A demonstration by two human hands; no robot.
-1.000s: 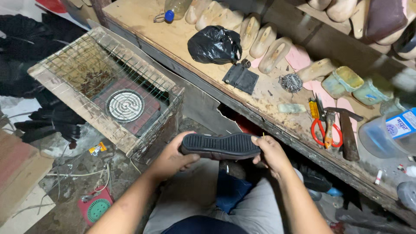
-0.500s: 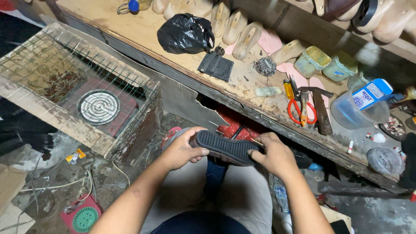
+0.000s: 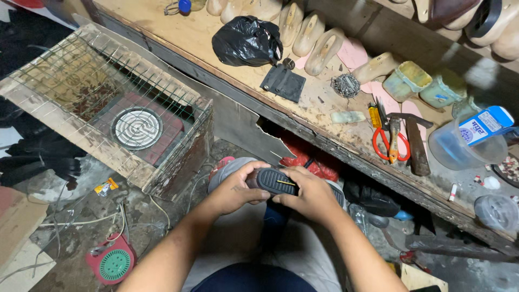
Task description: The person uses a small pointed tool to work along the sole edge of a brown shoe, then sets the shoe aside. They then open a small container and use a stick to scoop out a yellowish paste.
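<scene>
We hold a black ribbed shoe sole over our lap, near the middle of the scene, just below the edge of the long wooden tabletop. Our left hand wraps its fingers around the sole's left end, while our right hand closes over its right part, fingers pressed on the treaded face. To the left stands a wire-mesh box with a round coil heater inside. On the tabletop, farther off, lie a black plastic bag, a row of pale shoe lasts, red-handled scissors and a hammer just beside them. At the near left, a small red and green fan rests on the floor among loose wires.
</scene>
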